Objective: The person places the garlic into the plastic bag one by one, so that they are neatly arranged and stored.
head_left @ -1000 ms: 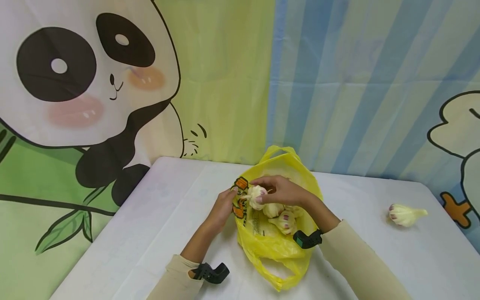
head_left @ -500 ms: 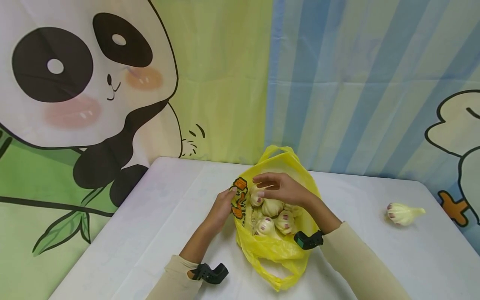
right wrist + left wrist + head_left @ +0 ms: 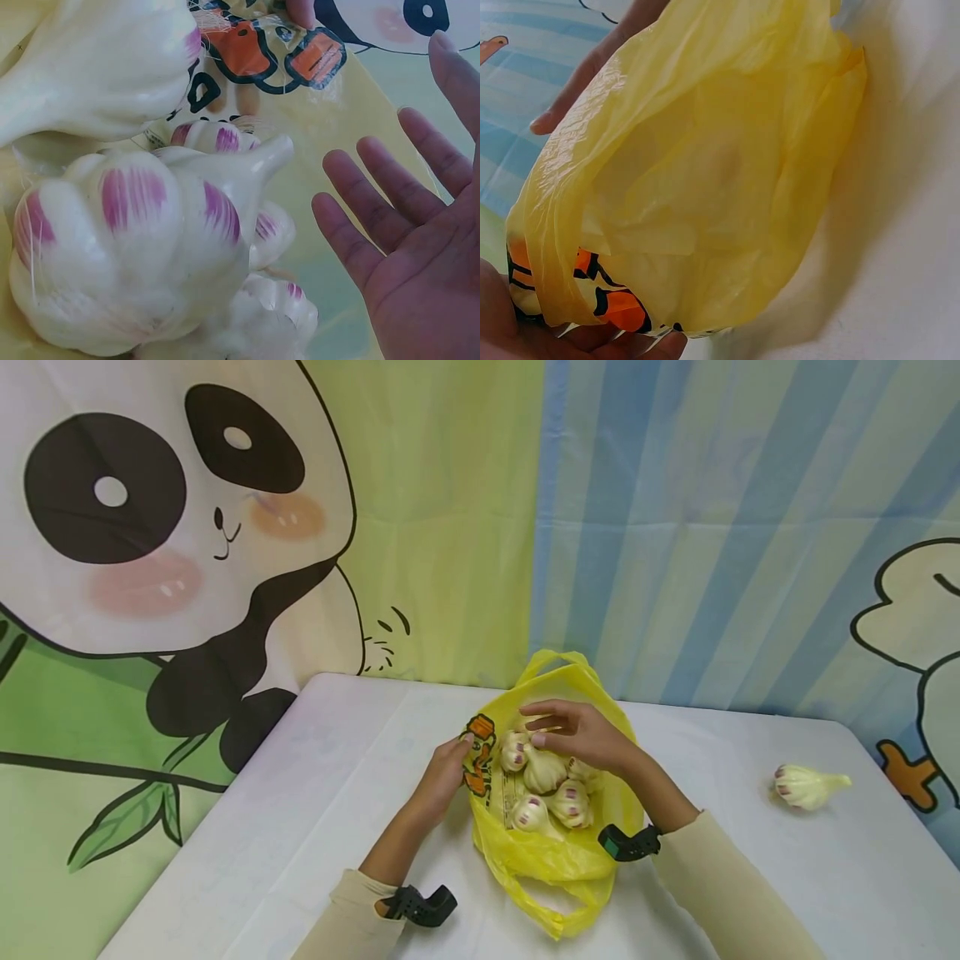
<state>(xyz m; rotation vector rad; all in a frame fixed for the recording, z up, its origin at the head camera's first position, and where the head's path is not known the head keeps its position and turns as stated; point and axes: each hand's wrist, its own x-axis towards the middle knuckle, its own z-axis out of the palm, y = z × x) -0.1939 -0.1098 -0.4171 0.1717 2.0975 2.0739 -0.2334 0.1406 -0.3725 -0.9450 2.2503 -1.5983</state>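
A yellow plastic bag (image 3: 551,856) with an orange print lies with its mouth spread on the white table. Several garlic bulbs (image 3: 545,772), white with purple streaks, are inside it. My left hand (image 3: 441,783) grips the bag's left rim; in the left wrist view its fingers (image 3: 664,346) curl around the plastic. Over the upper bulbs hovers my right hand (image 3: 583,737), holding nothing. The right wrist view shows that hand (image 3: 427,255) with fingers extended and spread, apart from the nearest bulb (image 3: 135,247). Some bulbs are partly hidden behind others.
A single garlic bulb (image 3: 810,787) lies on the white table (image 3: 720,860) to the right, outside the bag. Behind the table hangs a cloth backdrop (image 3: 442,527) with a printed panda.
A second ago my right hand held a bulb beside the bag's left rim. It has let go among the others, spread its fingers and drawn back slightly right. The left hand keeps its grip.
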